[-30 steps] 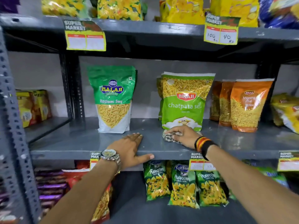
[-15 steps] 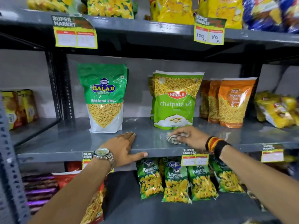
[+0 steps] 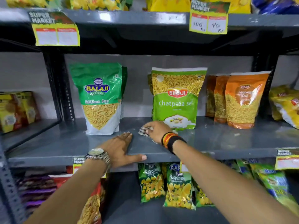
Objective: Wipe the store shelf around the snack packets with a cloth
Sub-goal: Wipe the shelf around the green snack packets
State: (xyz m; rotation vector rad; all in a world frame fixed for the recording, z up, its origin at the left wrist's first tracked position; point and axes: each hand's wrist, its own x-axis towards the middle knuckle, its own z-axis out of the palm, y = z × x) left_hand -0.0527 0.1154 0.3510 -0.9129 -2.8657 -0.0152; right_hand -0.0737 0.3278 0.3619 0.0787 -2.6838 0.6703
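Observation:
A grey metal shelf (image 3: 226, 141) runs across the middle of the view. On it stand a green Balaji packet (image 3: 98, 97), a green Bikaji chatpata packet (image 3: 176, 97) and orange Bikaji packets (image 3: 242, 101). My right hand (image 3: 157, 131) presses a checked cloth (image 3: 143, 131) onto the shelf between the two green packets, just in front of the chatpata packet. My left hand (image 3: 121, 149) lies flat on the shelf's front edge, fingers spread, thumb over the lip, holding nothing.
An upper shelf (image 3: 129, 18) with yellow packets and price tags (image 3: 208, 21) hangs overhead. Puffcorn packets (image 3: 176, 188) hang below the shelf. Yellow boxes (image 3: 14, 110) sit at the left, yellow packets (image 3: 286, 104) at the far right. A dark upright post (image 3: 59, 88) stands behind the Balaji packet.
My right hand has slid the cloth to the left along the shelf, from in front of the chatpata packet toward the gap between the green packets. My left hand stays on the edge.

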